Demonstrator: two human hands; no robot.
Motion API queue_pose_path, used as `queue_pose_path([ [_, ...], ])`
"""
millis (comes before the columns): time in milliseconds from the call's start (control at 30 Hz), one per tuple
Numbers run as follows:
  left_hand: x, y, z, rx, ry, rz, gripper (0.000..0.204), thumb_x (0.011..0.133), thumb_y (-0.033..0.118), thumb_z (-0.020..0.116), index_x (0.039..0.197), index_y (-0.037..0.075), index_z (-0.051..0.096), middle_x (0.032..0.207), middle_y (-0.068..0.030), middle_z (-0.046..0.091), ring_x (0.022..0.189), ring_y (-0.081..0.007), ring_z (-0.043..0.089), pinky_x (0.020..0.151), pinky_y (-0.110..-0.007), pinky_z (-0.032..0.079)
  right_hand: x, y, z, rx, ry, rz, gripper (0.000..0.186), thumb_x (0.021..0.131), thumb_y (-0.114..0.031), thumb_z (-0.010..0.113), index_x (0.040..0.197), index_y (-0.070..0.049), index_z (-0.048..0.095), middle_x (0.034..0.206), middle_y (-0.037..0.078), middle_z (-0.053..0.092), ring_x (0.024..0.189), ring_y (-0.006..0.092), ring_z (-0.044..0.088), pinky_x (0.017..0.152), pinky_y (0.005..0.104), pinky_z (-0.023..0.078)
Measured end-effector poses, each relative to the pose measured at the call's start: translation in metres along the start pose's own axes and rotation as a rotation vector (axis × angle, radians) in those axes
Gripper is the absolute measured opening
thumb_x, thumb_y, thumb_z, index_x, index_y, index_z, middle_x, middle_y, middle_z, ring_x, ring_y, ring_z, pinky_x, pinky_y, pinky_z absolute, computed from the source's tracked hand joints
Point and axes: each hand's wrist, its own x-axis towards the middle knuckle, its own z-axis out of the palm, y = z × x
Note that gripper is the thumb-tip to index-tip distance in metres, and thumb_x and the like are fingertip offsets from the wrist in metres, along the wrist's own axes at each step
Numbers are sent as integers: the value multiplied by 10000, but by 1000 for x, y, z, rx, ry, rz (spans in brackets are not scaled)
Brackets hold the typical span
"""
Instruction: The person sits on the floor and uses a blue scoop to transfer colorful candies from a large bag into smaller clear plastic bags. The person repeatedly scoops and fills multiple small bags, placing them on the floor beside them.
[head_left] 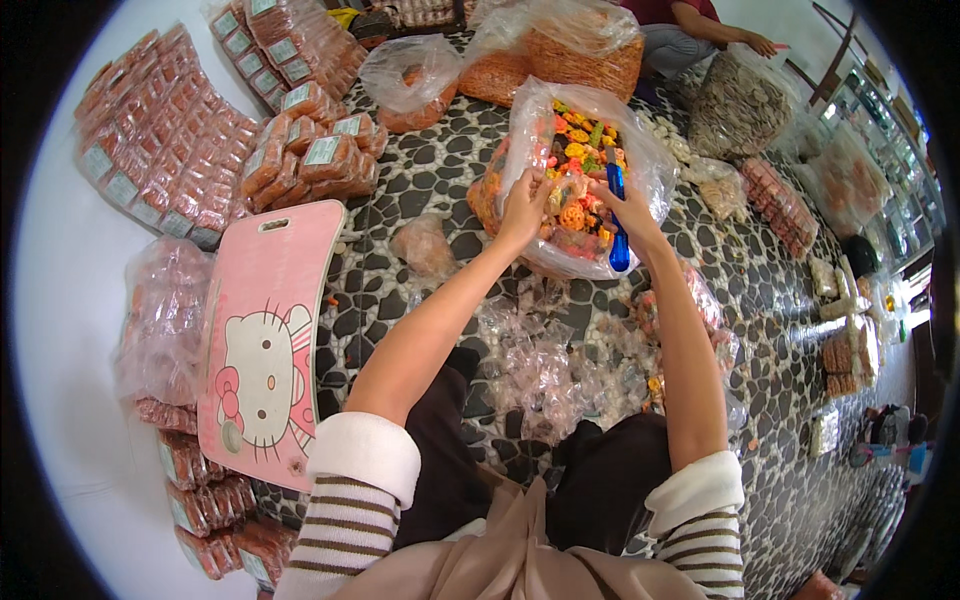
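Note:
In front of me stands a large open clear plastic bag, filled with small orange, yellow, red and green pieces. Over its mouth, my left hand has its fingers pinched on what looks like a small clear plastic packet; its contents are hard to make out. My right hand grips a blue utility knife, its blade end pointing away from me. The right fingertips also come close to the packet. Crumpled clear plastic wrappers lie on the floor between my knees and the bag.
A pink folding table top with a cartoon cat leans at my left. Stacked packs of reddish-brown goods line the wall. Big filled bags stand at the back, near another person. More packs lie at right on the pebble-patterned floor.

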Motion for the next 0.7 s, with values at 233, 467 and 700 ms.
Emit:
queue_pose_path([
  [233,5,-7,11,13,-22,-128,246,893,286,505,894,44,465,717,-84,577,643,-138,573,524,-286,447,2,-7,19,-429,66,-250,362,727,-237,687,1001,-28,576,797,103,620,666,208,586,639,327,446],
  [467,-6,9,9,-46,-59,-170,267,846,241,582,963,31,467,940,-127,607,754,-230,608,701,-329,458,7,5,25,-486,211,-294,288,731,-218,674,925,-19,595,772,133,624,702,243,608,656,337,458],
  [700,-5,17,-7,-128,69,-167,243,835,32,555,1045,32,431,1079,-131,482,966,-195,547,753,-304,552,9,8,14,-559,287,-146,379,737,-263,677,987,3,575,886,154,631,821,287,612,705,352,460],
])
